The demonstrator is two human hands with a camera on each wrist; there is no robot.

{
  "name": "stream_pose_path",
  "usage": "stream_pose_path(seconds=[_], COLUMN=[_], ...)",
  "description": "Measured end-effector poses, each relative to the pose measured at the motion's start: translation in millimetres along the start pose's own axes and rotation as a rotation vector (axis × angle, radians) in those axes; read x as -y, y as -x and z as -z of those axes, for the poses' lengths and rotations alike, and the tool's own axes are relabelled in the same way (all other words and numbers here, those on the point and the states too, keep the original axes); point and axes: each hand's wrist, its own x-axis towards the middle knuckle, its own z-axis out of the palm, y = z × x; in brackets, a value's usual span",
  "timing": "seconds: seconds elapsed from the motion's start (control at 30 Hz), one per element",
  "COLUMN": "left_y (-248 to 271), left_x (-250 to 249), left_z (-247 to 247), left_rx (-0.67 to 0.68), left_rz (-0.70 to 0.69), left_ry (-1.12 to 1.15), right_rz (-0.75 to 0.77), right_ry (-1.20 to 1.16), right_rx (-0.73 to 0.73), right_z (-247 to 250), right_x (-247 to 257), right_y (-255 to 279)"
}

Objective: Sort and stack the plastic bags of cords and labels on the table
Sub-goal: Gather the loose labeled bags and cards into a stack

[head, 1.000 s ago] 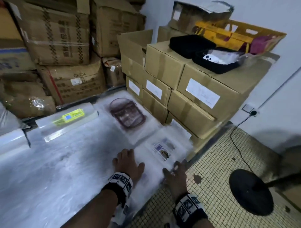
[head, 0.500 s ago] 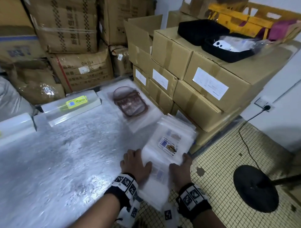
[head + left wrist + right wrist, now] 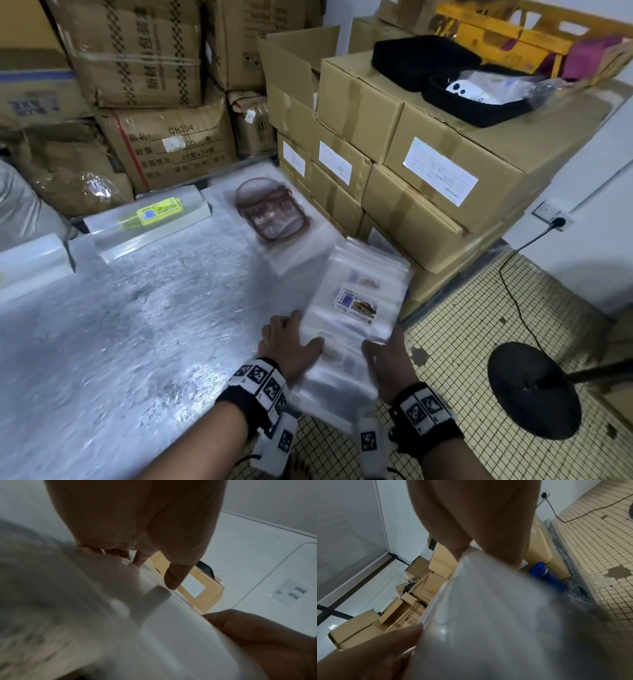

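Note:
A thick stack of clear plastic bags with a printed label on top hangs over the table's front right corner, its far end tilted up. My left hand grips its left edge, thumb on top. My right hand grips the right edge. In the left wrist view my left hand has fingers showing through the blurred bags. The right wrist view shows my right hand clamped on the bags. Further back on the table lies a pile of bags holding a brown cord.
A clear pack with a yellow label lies at the table's back. Stacked cardboard boxes stand tight against the right side, with black trays on top. A black round stand base and a cable sit on the tiled floor.
My hands went from lying flat on the bags to gripping the stack by its two sides. The stack has slid toward me, past the table's front edge, and come up off the surface.

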Motion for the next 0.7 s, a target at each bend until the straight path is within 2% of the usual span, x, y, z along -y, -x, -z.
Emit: stream_pose_path(seconds=[0.1,0.17,0.2,0.3,0.37,0.43,0.53,0.63,0.7], left_y=[-9,-17,-21,-25,-20,-13,2,11,18], left_x=[-5,-10,-11,-14,-14,-11,-10,-1,9], left_z=[7,11,12,12,7,-1,-7,-10,-11], left_rx=[0.023,0.050,0.083,0.215,0.254,0.250,0.234,0.276,0.280], left_rz=[0.028,0.023,0.025,0.090,0.132,0.123,0.100,0.031,-0.010], left_ry=[0.083,0.242,0.334,0.665,0.762,0.849,0.957,0.958,0.950], right_rz=[-0.074,-0.108,-0.123,-0.156,-0.193,-0.236,-0.218,-0.167,-0.136], right_ry=[0.113,0.118,0.073,-0.300,-0.385,-0.271,-0.026,0.028,-0.023], right_rx=[-0.054,-0.044,-0.023,0.145,0.200,0.165,0.050,0.112,0.147], right_z=[9,12,14,20,23,24,24,21,17], right_x=[-7,-11,-11,-6,-3,-7,-12,-9,-5], right_y=[-2,0,2,13,18,18,19,33,47])
